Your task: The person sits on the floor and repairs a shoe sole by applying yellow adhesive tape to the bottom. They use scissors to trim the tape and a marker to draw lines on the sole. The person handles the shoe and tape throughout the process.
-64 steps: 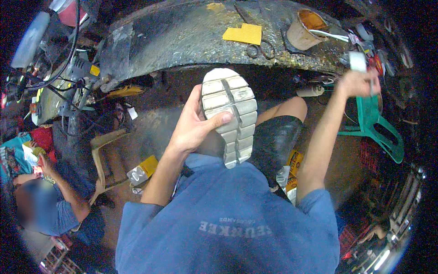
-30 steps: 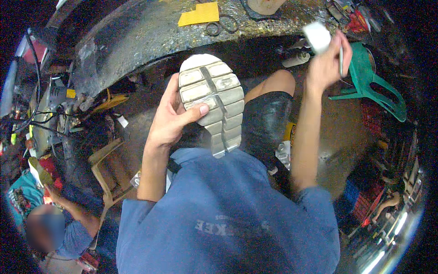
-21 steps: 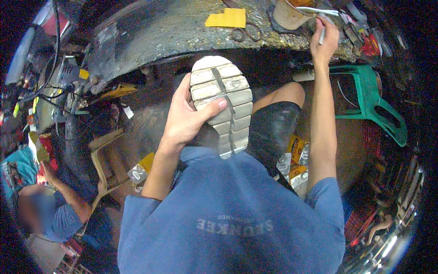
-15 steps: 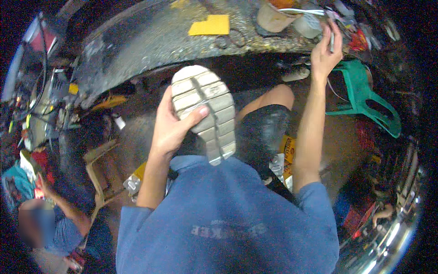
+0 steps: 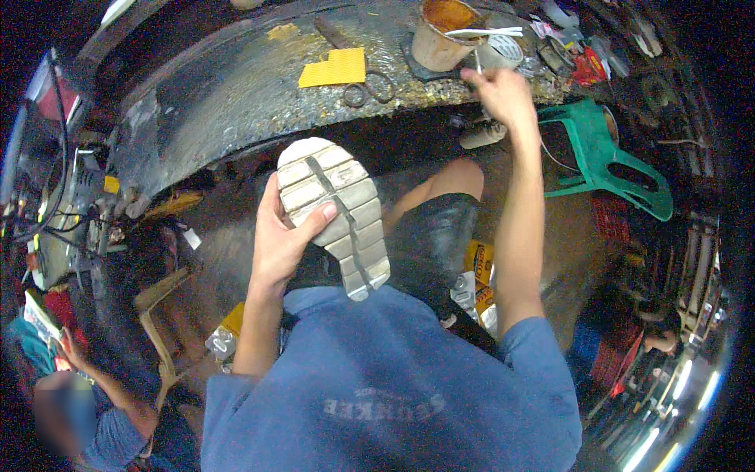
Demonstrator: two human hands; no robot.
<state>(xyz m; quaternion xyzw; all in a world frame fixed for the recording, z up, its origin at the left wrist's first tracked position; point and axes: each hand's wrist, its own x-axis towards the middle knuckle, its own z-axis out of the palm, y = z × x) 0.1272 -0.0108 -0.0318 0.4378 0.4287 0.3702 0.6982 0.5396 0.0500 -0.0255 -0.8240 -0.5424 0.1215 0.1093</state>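
My left hand (image 5: 287, 236) grips a pale grey shoe sole (image 5: 338, 200). Its grooved tread faces up, with a dark channel down the middle, and my thumb presses on it. Any upper beneath is hidden. Over the bench's near edge, my right hand (image 5: 503, 94) is closed in a pinch, and a thin pale piece shows above its fingertips, too small to name. Just beyond are a stained pot (image 5: 444, 43) with orange-brown stuff inside, and a whitish container (image 5: 499, 51). A white strip (image 5: 487, 32) lies across the pot's rim.
On the dark, crusted workbench (image 5: 212, 102) lie a yellow textured sheet (image 5: 334, 68) and scissors (image 5: 370, 90). Small scraps and a red packet (image 5: 588, 67) sit at the far right. A green plastic chair (image 5: 605, 161) stands right; a wooden frame (image 5: 157, 315) and another person (image 5: 118, 409) are left.
My right hand has moved left and closer to the pot, its fingers now curled in. The left hand still holds the sole. The whole view has shifted somewhat.
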